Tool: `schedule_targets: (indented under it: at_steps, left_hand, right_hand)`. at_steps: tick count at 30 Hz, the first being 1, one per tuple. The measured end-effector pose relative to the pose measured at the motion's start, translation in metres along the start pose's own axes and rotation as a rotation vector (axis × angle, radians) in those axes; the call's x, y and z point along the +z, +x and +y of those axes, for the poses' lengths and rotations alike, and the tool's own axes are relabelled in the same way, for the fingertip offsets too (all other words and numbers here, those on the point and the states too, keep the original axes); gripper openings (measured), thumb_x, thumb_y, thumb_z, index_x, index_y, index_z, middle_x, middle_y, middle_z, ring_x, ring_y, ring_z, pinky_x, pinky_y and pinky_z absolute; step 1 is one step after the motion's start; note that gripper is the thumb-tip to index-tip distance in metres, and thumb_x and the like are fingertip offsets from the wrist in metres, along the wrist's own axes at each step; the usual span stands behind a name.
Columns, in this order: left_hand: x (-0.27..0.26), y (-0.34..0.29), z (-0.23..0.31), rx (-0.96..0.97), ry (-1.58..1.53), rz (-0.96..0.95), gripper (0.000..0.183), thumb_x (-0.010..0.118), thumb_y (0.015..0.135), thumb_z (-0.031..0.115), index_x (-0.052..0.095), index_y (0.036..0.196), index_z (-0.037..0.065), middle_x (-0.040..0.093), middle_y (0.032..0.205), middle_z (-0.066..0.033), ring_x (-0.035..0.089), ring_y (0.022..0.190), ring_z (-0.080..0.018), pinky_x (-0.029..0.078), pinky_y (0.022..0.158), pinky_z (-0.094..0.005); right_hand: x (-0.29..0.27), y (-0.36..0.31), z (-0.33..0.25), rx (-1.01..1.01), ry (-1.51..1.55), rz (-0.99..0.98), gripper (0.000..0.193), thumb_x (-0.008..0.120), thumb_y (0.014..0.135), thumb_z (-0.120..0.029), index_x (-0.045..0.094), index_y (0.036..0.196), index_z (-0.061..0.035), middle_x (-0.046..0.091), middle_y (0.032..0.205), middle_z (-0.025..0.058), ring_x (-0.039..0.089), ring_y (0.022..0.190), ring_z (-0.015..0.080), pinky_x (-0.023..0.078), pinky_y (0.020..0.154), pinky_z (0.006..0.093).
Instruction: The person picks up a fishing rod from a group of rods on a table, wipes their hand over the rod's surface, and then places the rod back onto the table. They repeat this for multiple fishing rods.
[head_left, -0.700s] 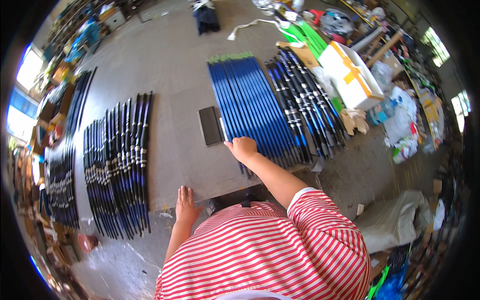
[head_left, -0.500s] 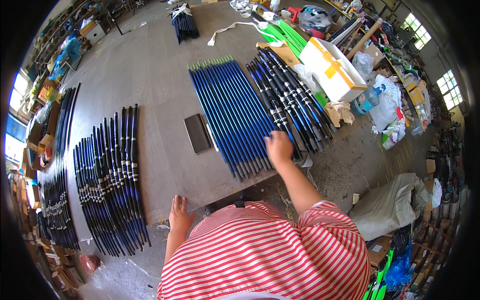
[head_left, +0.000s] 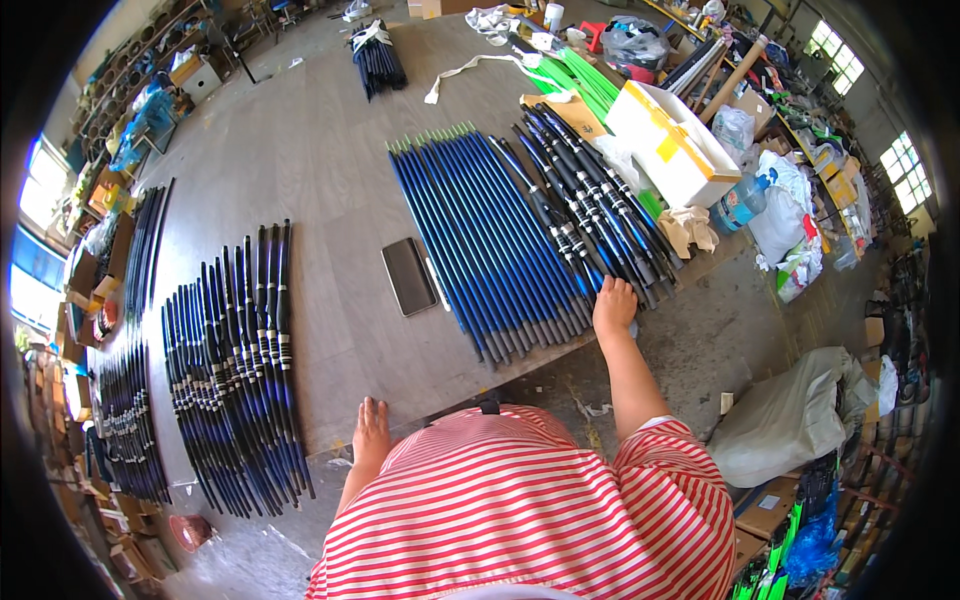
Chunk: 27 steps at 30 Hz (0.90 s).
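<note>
Blue pole sections with grey near ends and pale green far tips lie side by side in a row on the table. To their right is a pile of black-and-blue fishing rods with white bands. My right hand is at the near ends of this pile, fingers bent around the end of a rod; the palm side is hidden. My left hand rests at the table's front edge, fingers stretched out, holding nothing. A dark-screened phone lies left of the blue row, beside a thin white strip.
More banded rods lie at the left, with longer dark rods beyond them. A tied dark bundle sits at the far end. A white foam box, a water bottle and green rods crowd the right side.
My right hand has moved right, from the right side of the blue row to the near ends of the banded rods. My left hand stays at the table edge. The whole view has shifted slightly.
</note>
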<state>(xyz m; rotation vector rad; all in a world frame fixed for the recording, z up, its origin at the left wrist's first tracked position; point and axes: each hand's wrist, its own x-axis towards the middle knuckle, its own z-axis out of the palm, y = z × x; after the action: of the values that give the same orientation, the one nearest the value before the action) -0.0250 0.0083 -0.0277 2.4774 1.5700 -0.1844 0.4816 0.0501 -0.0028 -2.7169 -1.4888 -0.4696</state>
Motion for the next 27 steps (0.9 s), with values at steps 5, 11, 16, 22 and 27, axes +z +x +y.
schedule_targets:
  at_steps: [5,11,16,22,27]
  left_hand:
    - [-0.01,0.001,0.007,-0.033,-0.019,-0.028,0.082,0.07,0.064,0.035,0.032,0.131,0.004,0.021,0.138,-0.0208,0.024,0.127,-0.0345,0.033,0.099,-0.038]
    - [-0.048,0.002,0.018,-0.057,-0.137,-0.093,0.073,0.069,0.067,0.032,0.038,0.127,0.004,0.027,0.136,-0.0199,0.028,0.125,-0.0336,0.032,0.099,-0.0378]
    - [-0.09,0.024,0.031,0.029,-0.504,0.007,0.056,0.065,0.073,0.023,0.045,0.12,0.001,0.044,0.122,-0.0216,0.044,0.112,-0.0342,0.038,0.093,-0.0397]
    - [-0.151,0.056,0.11,0.289,-1.535,-0.039,0.039,0.048,0.089,0.021,0.041,0.121,-0.001,0.055,0.106,-0.0153,0.057,0.094,-0.023,0.047,0.08,-0.033]
    - [-0.168,0.035,0.096,0.015,-1.659,0.043,0.028,0.046,0.09,0.033,0.046,0.082,0.005,0.036,0.053,0.0048,0.03,0.044,-0.0042,0.024,0.041,-0.0197]
  right_hand:
    - [0.0,-0.003,-0.003,0.098,0.145,-0.142,0.016,0.053,0.081,-0.018,0.051,0.093,-0.007,0.057,0.089,0.0111,0.058,0.084,0.028,0.049,0.066,0.0363]
    - [-0.012,-0.017,-0.009,0.164,0.743,-0.088,0.034,0.055,0.079,-0.03,0.06,0.085,0.0027,0.06,0.072,0.0216,0.056,0.07,0.0394,0.045,0.066,0.0437]
    - [-0.098,-0.05,-0.084,0.47,1.976,-0.742,0.028,0.055,0.085,-0.033,0.053,0.075,-0.007,0.039,0.048,-0.0037,0.035,0.036,0.0038,0.024,0.031,0.018]
    - [-0.173,-0.079,-0.179,-0.383,1.909,-0.286,0.026,0.042,0.092,-0.028,0.05,0.086,-0.0044,0.053,0.076,0.0058,0.053,0.068,0.0146,0.044,0.064,0.0269]
    - [-0.196,-0.073,-0.192,-0.847,1.525,-0.123,0.024,0.052,0.085,-0.027,0.056,0.085,-0.0023,0.055,0.082,0.0112,0.055,0.075,0.0251,0.042,0.066,0.0348]
